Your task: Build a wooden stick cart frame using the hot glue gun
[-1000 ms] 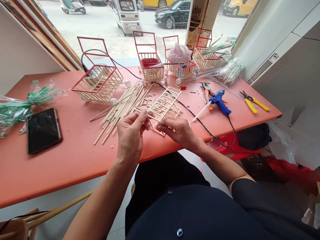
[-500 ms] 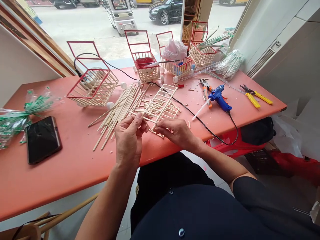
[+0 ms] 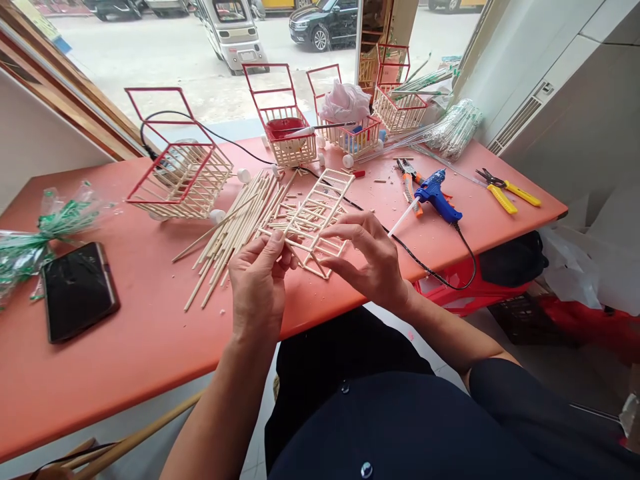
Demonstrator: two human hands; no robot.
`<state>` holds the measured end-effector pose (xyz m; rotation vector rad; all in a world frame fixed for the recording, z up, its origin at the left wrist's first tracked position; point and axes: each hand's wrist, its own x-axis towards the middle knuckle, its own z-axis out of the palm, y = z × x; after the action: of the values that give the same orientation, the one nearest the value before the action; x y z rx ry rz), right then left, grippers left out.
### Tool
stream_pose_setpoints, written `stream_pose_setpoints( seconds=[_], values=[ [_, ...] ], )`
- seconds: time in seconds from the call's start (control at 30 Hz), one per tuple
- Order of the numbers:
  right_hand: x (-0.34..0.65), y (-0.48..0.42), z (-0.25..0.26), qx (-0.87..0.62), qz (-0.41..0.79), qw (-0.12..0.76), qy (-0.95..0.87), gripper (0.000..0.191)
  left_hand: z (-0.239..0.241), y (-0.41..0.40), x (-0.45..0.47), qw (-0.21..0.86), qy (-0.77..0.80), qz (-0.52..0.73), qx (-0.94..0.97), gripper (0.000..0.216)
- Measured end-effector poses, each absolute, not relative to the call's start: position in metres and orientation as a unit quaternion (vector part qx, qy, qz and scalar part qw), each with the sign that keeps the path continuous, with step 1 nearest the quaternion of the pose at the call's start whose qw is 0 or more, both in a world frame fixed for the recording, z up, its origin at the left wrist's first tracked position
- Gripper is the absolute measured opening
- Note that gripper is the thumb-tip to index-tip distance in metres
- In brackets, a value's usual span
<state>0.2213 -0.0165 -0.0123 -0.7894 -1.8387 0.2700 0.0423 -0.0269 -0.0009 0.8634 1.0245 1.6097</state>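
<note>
Between the thumb and fingers of my left hand is pinched a small frame of pale wooden sticks, built like a ladder with cross rungs and tilted away from me. My right hand is just right of the frame, thumb and fingers apart, with nothing visible between them. Beneath the frame, short cut sticks lie scattered on the table, partly hidden by it. A heap of long wooden sticks lies left of it, beyond my left hand.
Stick-built carts with red handles stand along the window side. A blue glue gun, orange-handled pliers and yellow-handled cutters lie at right. A black phone and plastic wrappers lie at left on the red table.
My right hand has let go of the stick frame, moved slightly right and opened its fingers. My left hand keeps its pinch on the frame. The view has shifted slightly.
</note>
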Motion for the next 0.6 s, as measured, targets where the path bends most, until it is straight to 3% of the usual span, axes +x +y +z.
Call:
stream_pose_setpoints(
  seconds=[0.23,0.6],
  values=[
    [0.206,-0.015,-0.011,-0.324,0.043,0.478,-0.815,0.027,-0.002,-0.027,0.042,0.5,0.414,0.669,0.363,0.036],
    [0.202,-0.007,-0.019,-0.328,0.015,0.484,-0.811,0.019,-0.003,-0.026,0.041,0.502,0.414,0.672,0.354,0.033]
  ],
)
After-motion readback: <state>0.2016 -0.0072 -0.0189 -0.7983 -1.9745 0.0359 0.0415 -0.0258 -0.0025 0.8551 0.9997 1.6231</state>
